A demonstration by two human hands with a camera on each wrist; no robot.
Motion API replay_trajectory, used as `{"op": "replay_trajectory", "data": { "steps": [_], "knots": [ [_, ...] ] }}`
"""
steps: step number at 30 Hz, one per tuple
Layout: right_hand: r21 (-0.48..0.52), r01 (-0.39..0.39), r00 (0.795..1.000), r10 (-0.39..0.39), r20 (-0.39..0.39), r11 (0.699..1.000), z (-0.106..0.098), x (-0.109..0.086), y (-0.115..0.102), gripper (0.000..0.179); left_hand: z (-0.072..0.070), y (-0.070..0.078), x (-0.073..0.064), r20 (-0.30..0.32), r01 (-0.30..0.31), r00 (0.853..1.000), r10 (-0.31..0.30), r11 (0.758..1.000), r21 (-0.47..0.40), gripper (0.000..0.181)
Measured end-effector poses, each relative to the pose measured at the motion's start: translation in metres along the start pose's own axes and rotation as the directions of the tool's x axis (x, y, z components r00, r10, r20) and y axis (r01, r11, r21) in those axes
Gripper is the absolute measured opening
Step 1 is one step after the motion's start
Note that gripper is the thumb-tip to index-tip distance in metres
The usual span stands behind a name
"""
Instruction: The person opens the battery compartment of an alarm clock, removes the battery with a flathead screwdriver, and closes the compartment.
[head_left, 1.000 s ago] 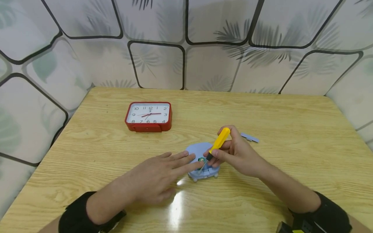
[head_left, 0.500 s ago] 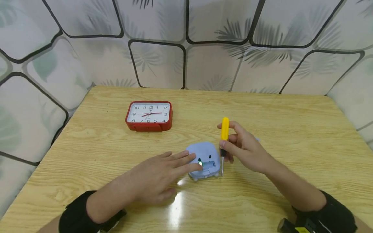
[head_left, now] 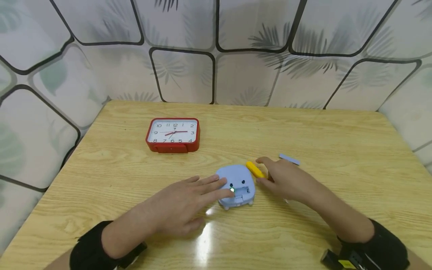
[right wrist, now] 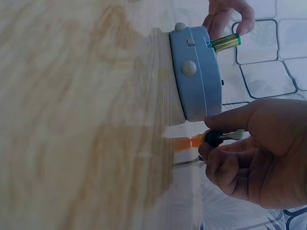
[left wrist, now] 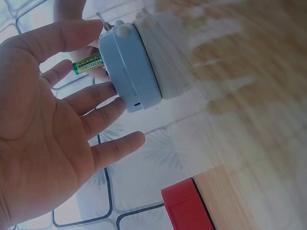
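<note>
A small light-blue clock (head_left: pixel 233 173) lies face down on the table, its back showing two dark knobs and an uncovered battery compartment. One green battery (left wrist: pixel 88 63) sticks up at a slant out of that compartment. My left hand (head_left: pixel 189 202) is spread with fairly straight fingers, fingertips on the clock's left side and the index finger right at the battery's raised end. Just right of the clock, my right hand (head_left: pixel 291 182) pinches a yellow-handled screwdriver (head_left: pixel 255 170) by its black collar, low over the table. In the head view the hand hides the screwdriver's shaft.
A red rectangular clock (head_left: pixel 173 132) lies face up at the back left of the wooden table (head_left: pixel 337 142). The narrow light-blue battery cover (head_left: pixel 289 159) lies behind my right hand. A patterned wall (head_left: pixel 248 78) stands along the table's far edge.
My right hand has drawn the screwdriver out of the compartment, moved it rightward and lowered it beside the clock, handle now pointing left and away. My left hand has stayed put.
</note>
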State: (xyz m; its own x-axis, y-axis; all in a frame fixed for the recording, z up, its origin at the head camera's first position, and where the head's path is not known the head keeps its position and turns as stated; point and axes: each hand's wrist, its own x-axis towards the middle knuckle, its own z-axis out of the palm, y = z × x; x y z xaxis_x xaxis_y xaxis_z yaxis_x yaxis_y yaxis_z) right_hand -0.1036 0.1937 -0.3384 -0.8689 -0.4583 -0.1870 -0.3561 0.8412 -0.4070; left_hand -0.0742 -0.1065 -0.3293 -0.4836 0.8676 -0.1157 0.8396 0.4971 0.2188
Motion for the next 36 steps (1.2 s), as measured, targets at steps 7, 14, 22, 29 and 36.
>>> {"op": "replay_trajectory", "data": {
  "steps": [7,14,22,29,36],
  "knots": [
    [-0.007,0.026,0.998,-0.026,-0.058,1.000,-0.002,-0.004,-0.002,0.047,0.000,0.000,0.001,0.002,0.006,1.000,-0.006,1.000,0.003,0.077],
    [0.073,0.356,0.925,-0.340,-0.169,0.932,0.000,-0.010,-0.014,0.034,0.001,0.000,0.001,0.000,-0.003,1.000,0.003,1.000,0.014,0.079],
    [0.178,0.520,0.854,-0.510,-0.101,0.836,0.010,-0.017,-0.026,0.040,0.002,0.000,0.000,-0.027,-0.027,0.999,0.028,0.999,0.026,0.080],
    [0.224,0.495,0.868,-0.486,-0.096,0.840,0.015,-0.017,-0.031,0.034,0.003,0.001,-0.001,-0.036,-0.053,0.998,0.057,0.993,0.105,0.081],
    [0.269,0.401,0.915,-0.398,-0.069,0.875,0.013,-0.014,-0.031,0.025,0.002,0.000,-0.002,-0.006,-0.057,0.998,0.060,0.979,0.197,0.074]
  ]
}}
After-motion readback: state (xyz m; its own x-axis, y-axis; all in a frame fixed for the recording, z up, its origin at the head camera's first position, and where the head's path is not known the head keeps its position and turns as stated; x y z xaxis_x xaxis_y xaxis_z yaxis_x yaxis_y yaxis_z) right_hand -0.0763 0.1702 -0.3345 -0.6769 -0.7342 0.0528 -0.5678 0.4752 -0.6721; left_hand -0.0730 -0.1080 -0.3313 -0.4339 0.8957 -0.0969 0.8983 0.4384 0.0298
